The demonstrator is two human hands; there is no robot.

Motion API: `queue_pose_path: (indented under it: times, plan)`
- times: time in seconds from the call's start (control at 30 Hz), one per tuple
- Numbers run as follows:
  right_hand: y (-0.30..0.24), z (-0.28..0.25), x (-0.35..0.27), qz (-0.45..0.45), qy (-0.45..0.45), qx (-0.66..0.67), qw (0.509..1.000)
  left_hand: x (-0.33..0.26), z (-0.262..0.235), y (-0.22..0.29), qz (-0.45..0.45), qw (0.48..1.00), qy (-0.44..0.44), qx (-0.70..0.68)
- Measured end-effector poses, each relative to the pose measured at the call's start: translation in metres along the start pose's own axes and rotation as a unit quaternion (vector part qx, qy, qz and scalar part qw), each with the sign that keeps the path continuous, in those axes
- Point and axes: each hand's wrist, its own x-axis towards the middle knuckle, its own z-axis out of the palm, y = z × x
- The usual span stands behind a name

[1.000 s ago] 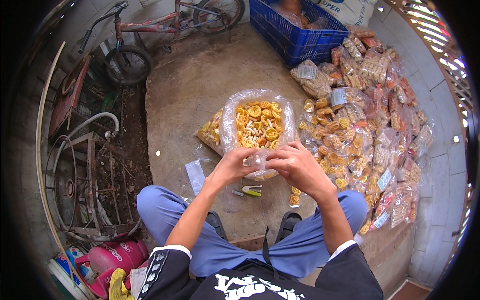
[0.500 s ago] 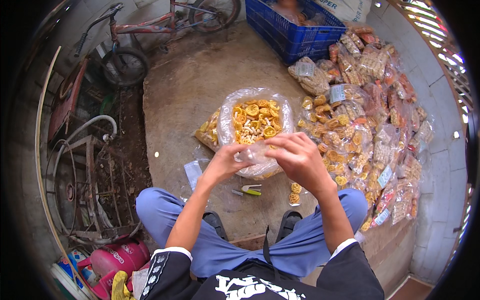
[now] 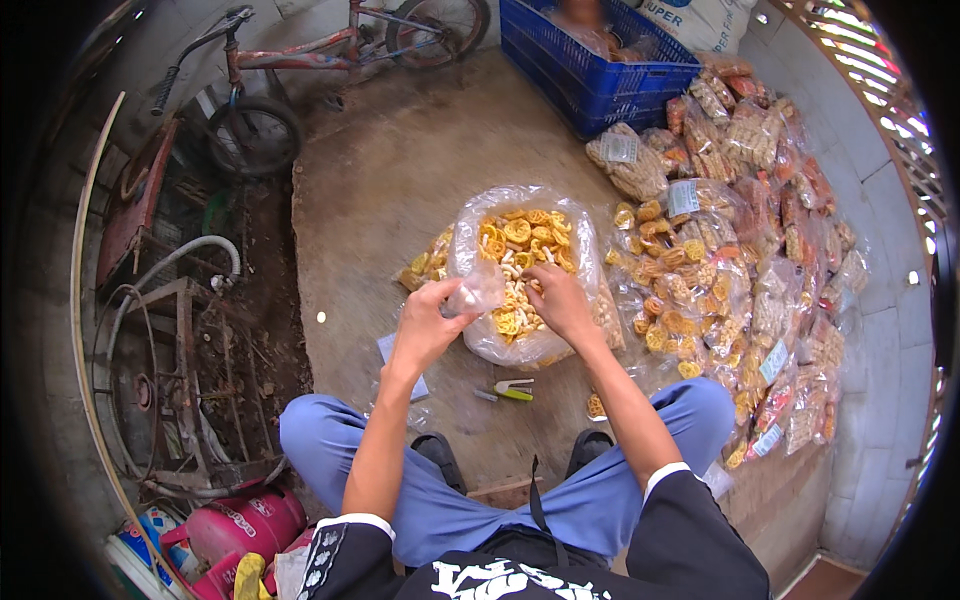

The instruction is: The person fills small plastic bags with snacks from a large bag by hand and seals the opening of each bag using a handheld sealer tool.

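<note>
Grey walls [image 3: 880, 330] flank a stained floor [image 3: 380, 160]; snack packets [image 3: 760, 225] heap up on the right, a blue crate [image 3: 640, 95] behind. Mid-floor, the big open bag [image 3: 466, 235]: the right hand [image 3: 562, 303] dips in, grip unclear; the left hand [image 3: 424, 325] pinches a small clear bag [image 3: 484, 286].

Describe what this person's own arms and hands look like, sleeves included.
The left hand and right hand wear no gloves, and no watch or bracelet shows. The left sleeve and right sleeve are short and black, each edged with a white band. The left one also carries a strip of pale motifs.
</note>
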Motion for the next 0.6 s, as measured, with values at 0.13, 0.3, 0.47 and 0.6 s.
queue_pose_path:
  times: [0.13,0.3,0.47,0.6]
  plan:
    - [0.015,0.035,0.001,0.005,-0.001,-0.002,1.000,-0.003,0.001,0.003,-0.013,1.000,0.006,0.013]
    - [0.023,0.062,0.009,-0.013,0.033,-0.028,0.999,-0.005,0.007,-0.005,-0.020,1.000,-0.008,0.003]
    - [0.020,0.073,0.006,-0.015,0.038,-0.082,0.996,-0.010,0.009,-0.008,-0.037,0.999,-0.028,0.011]
    - [0.016,0.071,0.008,0.021,0.023,-0.067,0.997,-0.012,0.011,-0.014,-0.038,0.999,-0.024,0.008]
